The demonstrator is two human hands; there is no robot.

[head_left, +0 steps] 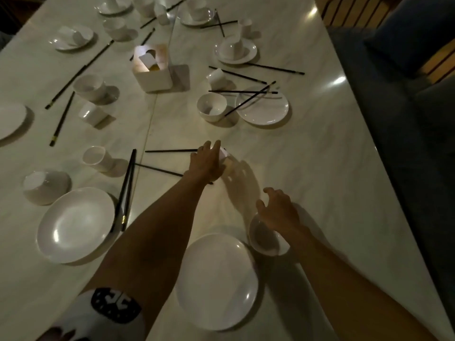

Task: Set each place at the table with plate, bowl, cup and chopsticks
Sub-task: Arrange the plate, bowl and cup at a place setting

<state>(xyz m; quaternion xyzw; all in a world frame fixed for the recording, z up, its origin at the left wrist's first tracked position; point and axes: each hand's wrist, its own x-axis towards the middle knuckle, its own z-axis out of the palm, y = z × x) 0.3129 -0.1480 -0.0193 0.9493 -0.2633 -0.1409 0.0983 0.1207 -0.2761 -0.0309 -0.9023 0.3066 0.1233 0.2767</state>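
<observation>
A white plate (216, 281) lies on the marble table (320, 168) right in front of me. To its upper right stands a white bowl (266, 242). My right hand (278, 212) hovers over the bowl's far rim, fingers loosely curled and holding nothing. My left hand (206, 163) is stretched further out and wraps over a small white cup (225, 153), which it mostly hides. Two black chopsticks lie apart beside that hand, one chopstick (170, 150) pointing at the fingers and the other chopstick (157, 168) running under the wrist.
To the left lie another plate (76, 225), an upturned bowl (44, 185), a cup (94, 158) and a chopstick pair (126, 190). Further off are a plate with crossed chopsticks (262, 107), a bowl (211, 107) and a white napkin box (152, 70). Blue seats (406, 33) line the table's right edge.
</observation>
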